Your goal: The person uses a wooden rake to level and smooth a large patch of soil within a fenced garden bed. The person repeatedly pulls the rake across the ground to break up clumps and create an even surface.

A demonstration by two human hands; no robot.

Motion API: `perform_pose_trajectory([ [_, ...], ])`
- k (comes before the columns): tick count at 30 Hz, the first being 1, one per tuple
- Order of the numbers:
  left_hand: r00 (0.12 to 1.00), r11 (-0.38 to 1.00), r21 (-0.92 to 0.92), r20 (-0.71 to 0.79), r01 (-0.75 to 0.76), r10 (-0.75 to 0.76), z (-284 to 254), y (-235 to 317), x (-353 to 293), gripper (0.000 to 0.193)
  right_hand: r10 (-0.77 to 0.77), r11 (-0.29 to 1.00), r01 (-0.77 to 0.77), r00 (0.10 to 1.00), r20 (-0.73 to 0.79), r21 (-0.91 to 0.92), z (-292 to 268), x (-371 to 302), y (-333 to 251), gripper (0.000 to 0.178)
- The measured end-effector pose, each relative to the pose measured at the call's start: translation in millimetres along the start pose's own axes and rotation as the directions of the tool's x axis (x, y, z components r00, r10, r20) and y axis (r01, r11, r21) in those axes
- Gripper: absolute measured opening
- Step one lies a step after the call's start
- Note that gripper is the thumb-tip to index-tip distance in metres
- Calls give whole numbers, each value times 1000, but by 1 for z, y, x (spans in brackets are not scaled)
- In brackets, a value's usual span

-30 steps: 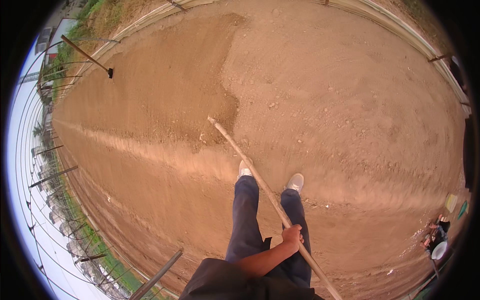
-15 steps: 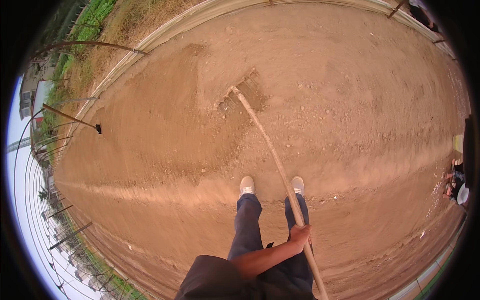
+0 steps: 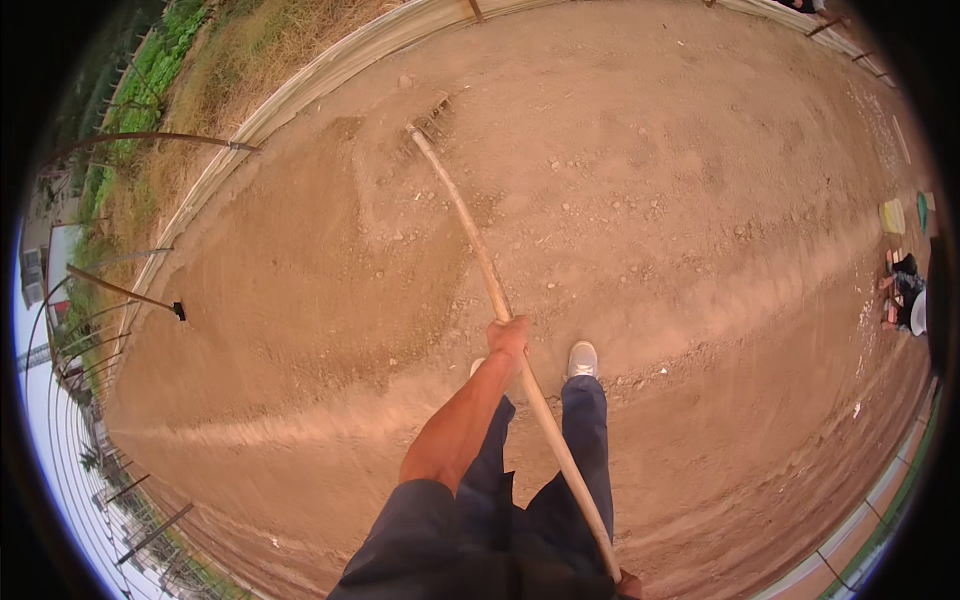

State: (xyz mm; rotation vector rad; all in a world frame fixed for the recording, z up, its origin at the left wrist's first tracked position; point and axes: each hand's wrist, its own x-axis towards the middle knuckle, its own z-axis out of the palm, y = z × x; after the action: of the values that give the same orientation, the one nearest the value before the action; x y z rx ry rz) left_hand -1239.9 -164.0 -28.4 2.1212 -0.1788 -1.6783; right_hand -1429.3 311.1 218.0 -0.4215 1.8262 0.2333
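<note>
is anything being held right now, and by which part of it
A rake: the left hand grips its handle partway along. The right hand, mostly cut off, shows lower down the handle; its grip cannot be told.

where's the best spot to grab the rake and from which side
Probably best by the wooden handle, around its middle and near its lower end, coming from the near side: it is long and slender and slants back toward the camera, while the toothed head sits at the far end.

One rake (image 3: 484, 258), one left hand (image 3: 508, 338), one right hand (image 3: 628, 584) — two pale shoes (image 3: 583, 360), one black-headed tool (image 3: 179, 311)
</note>
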Motion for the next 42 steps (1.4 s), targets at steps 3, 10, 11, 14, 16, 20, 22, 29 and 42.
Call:
perform_pose_trajectory([
  [3,998,998,15,0,58,-58,14,-63,-71,21,220,969,-224,974,-49,-101,-8,-42,76,27],
  [10,926,953,39,226,301,-302,37,-195,-243,27,438,898,-440,897,-62,-15,-19,-109,154,25],
  [11,917,942,103,216,319,-334,41,-198,-252,28,453,891,-453,890,-56,1,-15,-111,159,25],
  [14,900,922,211,231,326,-371,46,-201,-217,24,474,880,-472,880,-25,55,8,-117,163,24],
  [16,894,910,258,229,326,-385,53,-181,-191,26,475,875,-472,880,-7,102,27,-112,159,23],
  [20,913,900,308,168,309,-371,62,-147,-124,22,426,888,-422,904,18,180,56,-88,129,22],
  [22,936,900,362,157,242,-315,72,-125,-94,22,387,897,-380,922,13,223,69,-74,111,21],
  [29,991,947,315,88,65,-97,97,-35,12,21,311,927,-299,950,-18,226,24,-4,-19,16],
  [42,909,906,319,216,278,-355,87,-208,-221,20,453,857,-446,891,35,258,50,-119,182,25],
])
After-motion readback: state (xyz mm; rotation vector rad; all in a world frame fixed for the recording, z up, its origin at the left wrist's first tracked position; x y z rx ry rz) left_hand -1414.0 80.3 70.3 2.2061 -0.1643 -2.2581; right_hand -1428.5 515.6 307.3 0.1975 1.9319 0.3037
